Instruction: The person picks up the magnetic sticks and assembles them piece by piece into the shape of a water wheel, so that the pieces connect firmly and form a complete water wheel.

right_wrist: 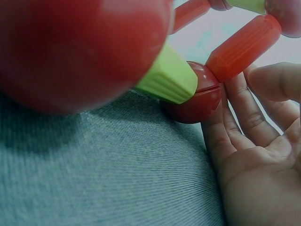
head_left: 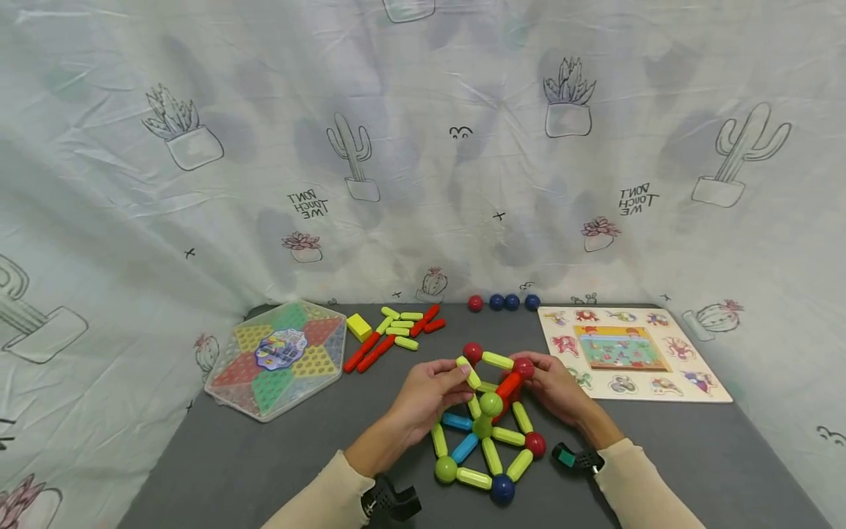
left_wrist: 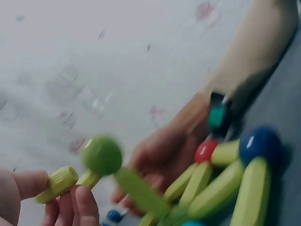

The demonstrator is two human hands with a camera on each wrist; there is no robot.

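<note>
Risk: the stick-and-ball frame [head_left: 489,426] is only magnet-joined, so if I tug w/ either hand the top joints could pop & the dome sag. It sits lower centre of frame, btwn both hands. My left hand [head_left: 429,393] pinches a yellow stick [head_left: 469,373]; my right hand [head_left: 558,389] cups a red ball [head_left: 524,367] w/ loosely curled fingers.
</note>
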